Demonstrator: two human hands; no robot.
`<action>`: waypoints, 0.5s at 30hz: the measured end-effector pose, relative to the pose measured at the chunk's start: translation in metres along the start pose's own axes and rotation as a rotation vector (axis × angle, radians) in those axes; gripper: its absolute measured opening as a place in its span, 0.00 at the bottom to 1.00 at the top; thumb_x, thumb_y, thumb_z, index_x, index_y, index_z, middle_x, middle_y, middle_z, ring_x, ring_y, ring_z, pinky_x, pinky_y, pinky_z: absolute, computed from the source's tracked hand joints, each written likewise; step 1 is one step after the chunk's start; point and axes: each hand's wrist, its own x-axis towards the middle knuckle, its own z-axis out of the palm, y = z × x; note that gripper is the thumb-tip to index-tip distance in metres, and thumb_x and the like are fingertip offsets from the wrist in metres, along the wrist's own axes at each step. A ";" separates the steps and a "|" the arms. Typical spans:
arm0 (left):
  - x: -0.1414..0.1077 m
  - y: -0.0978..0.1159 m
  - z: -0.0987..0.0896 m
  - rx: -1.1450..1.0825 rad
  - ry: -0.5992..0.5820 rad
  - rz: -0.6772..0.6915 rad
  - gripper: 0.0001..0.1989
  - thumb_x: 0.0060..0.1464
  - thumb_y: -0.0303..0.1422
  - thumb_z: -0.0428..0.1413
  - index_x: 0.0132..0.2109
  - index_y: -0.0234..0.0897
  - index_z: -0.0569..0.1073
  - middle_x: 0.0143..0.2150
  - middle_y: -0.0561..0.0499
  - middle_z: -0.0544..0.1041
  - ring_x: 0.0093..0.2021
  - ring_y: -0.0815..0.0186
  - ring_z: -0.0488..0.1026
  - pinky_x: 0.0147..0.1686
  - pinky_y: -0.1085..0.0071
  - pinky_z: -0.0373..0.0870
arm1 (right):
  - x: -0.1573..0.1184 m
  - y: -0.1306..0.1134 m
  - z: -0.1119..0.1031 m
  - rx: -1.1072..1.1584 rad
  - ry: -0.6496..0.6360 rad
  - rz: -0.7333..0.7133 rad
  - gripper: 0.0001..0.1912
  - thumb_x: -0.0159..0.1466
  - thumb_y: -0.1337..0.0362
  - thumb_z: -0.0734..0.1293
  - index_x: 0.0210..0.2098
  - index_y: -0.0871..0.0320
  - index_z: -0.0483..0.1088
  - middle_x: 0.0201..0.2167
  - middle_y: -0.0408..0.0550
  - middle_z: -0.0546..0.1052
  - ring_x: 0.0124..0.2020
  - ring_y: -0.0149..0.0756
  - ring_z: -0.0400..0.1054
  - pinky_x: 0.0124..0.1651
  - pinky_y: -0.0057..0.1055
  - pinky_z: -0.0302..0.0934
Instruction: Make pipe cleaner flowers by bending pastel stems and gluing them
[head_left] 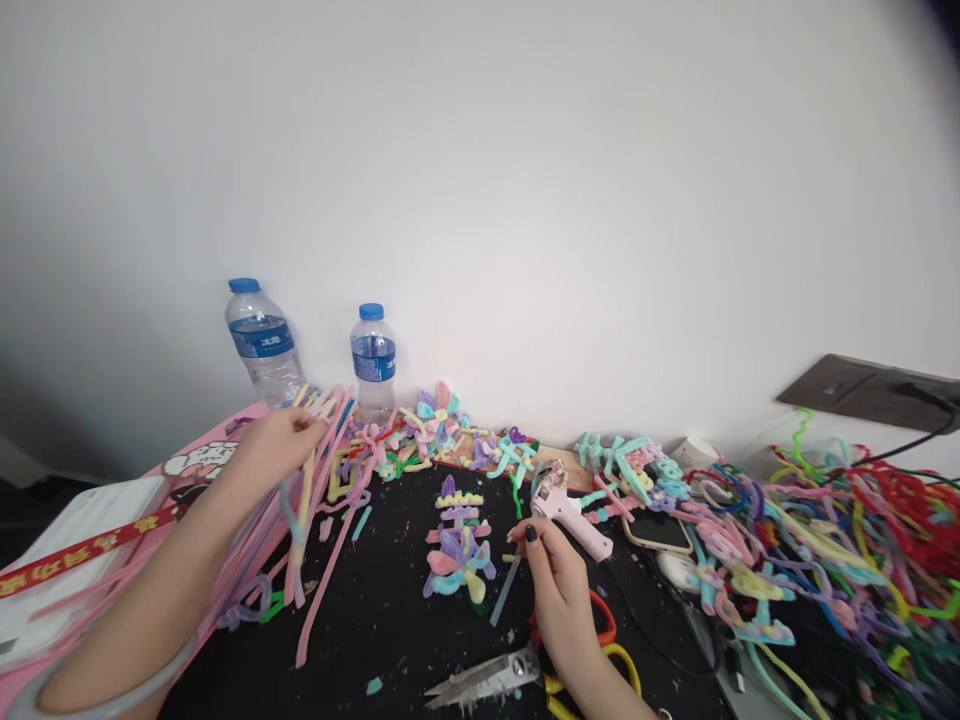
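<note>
My left hand [281, 450] reaches into a bundle of long pastel pipe cleaners [259, 530] at the left, its fingers pinched around strands near their upper ends. My right hand [555, 575] is closed in a pinch above the black mat; what lies between the fingertips is too small to make out. Just left of those fingertips lies a translucent glue stick [505, 592]. A pipe-cleaner flower [459, 560] in purple, pink, blue and yellow lies flat on the mat between my hands. Beyond my right hand rests a pale pink glue gun [574, 520].
Scissors [487, 680] with red and yellow handles lie partly under my right wrist. Two water bottles [373, 360] stand by the wall. Finished pipe-cleaner pieces [439, 420] line the back, a phone [658, 532] lies right, and tangled pipe cleaners [892, 540] fill the far right.
</note>
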 end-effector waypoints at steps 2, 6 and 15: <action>-0.006 0.013 0.001 -0.157 -0.017 -0.032 0.07 0.49 0.27 0.53 0.24 0.33 0.67 0.16 0.56 0.64 0.19 0.71 0.59 0.21 0.77 0.53 | 0.000 0.000 0.000 -0.004 -0.005 0.005 0.12 0.66 0.63 0.53 0.33 0.57 0.66 0.31 0.45 0.70 0.33 0.35 0.64 0.36 0.27 0.56; -0.008 0.022 0.006 -0.525 -0.071 -0.117 0.04 0.53 0.25 0.48 0.31 0.32 0.66 0.23 0.54 0.69 0.18 0.75 0.59 0.18 0.80 0.57 | -0.001 -0.001 0.000 -0.019 -0.010 0.005 0.13 0.67 0.63 0.53 0.32 0.57 0.66 0.28 0.44 0.69 0.31 0.34 0.63 0.34 0.28 0.55; -0.056 0.042 0.048 -1.078 -0.260 -0.230 0.03 0.54 0.26 0.51 0.32 0.34 0.69 0.24 0.55 0.67 0.18 0.77 0.61 0.19 0.82 0.64 | -0.003 -0.003 0.001 -0.065 -0.072 -0.089 0.06 0.63 0.68 0.57 0.34 0.57 0.64 0.29 0.45 0.69 0.31 0.35 0.63 0.34 0.28 0.56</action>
